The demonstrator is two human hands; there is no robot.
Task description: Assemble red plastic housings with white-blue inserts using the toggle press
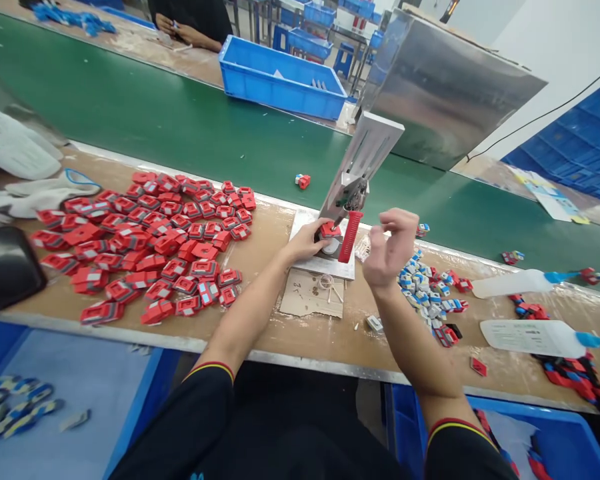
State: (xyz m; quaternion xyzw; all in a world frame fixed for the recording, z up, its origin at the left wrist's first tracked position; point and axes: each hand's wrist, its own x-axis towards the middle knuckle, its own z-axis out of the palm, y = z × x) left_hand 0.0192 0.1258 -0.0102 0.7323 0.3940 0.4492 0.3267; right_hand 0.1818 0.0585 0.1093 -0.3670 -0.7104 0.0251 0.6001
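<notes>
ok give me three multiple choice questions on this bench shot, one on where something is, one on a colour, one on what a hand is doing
1. Where does the big pile of red parts lie?
A. on the bench to the left of the small press
B. inside the blue bin across the belt
C. on the green belt

2. What colour is the grip on the handle of the small press?
A. blue
B. red
C. white

3. What is the left hand doing?
A. resting flat on the cardboard
B. holding a white bottle
C. keeping a red part at the base of the press

Answers: 1 A, the pile is spread on the brown bench left of the press. 2 B, the ribbed grip is red. 3 C, its fingers sit on the part under the press, while the right hand is raised near the handle.
</notes>
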